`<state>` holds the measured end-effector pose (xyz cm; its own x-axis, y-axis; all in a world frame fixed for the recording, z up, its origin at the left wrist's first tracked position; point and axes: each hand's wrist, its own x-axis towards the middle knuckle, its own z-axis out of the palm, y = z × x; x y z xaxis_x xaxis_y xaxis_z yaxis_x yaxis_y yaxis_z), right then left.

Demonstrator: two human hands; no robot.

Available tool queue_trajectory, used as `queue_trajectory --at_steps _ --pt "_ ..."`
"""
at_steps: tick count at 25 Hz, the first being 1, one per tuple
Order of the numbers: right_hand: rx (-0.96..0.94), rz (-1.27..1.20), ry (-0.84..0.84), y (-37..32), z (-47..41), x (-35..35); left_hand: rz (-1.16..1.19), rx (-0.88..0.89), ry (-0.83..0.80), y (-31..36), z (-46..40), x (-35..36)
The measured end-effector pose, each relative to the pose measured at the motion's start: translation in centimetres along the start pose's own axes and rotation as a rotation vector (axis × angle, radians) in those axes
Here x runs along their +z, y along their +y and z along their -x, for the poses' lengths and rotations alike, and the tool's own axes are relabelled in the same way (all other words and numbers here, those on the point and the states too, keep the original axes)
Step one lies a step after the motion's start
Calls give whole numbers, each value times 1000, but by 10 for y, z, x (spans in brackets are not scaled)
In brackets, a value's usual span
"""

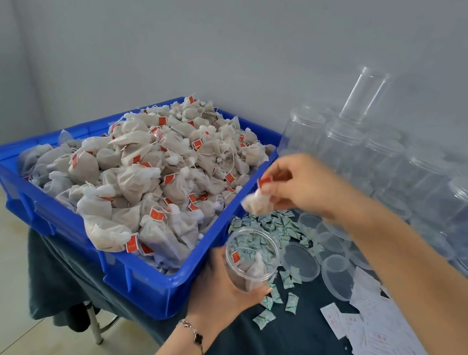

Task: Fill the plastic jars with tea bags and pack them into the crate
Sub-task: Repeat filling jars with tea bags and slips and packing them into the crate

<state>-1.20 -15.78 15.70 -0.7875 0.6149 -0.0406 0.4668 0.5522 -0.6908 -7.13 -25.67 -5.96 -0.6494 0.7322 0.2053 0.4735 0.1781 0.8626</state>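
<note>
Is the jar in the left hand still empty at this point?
No, the jar gripped by the left hand already holds at least one tea bag with a red tag.

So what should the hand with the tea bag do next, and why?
Probably lower the tea bag into the open jar. The right hand pinches the bag above and a little behind the jar's mouth, the left hand holds the jar upright with no lid on, and the jar looks far from full, with at least one bag inside.

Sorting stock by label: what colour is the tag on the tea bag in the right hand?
Red, on the tea bag; head view.
</note>
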Motion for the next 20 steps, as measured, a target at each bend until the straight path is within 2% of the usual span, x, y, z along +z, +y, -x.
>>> queue_trajectory --at_steps 2,3,4,7,10,13,16,20 --pt "66 315 -217 13 8 16 -10 11 22 1 0 0" --pt "42 442 -268 17 8 26 -12 16 40 1 0 1" --pt "-17 475 -242 18 4 37 2 16 58 2 -1 1" --pt "-233 310 -60 0 -19 70 93 47 55 2 -4 2" --pt "-283 312 -99 -13 -51 112 125 76 33 2 -4 0" --pt "-256 379 -117 -7 -63 138 -29 108 43 6 -3 -5" --pt "-243 285 -39 3 -56 127 18 197 42 11 -5 -5" --pt "-282 129 130 6 -30 76 166 33 -24 5 -7 -1"
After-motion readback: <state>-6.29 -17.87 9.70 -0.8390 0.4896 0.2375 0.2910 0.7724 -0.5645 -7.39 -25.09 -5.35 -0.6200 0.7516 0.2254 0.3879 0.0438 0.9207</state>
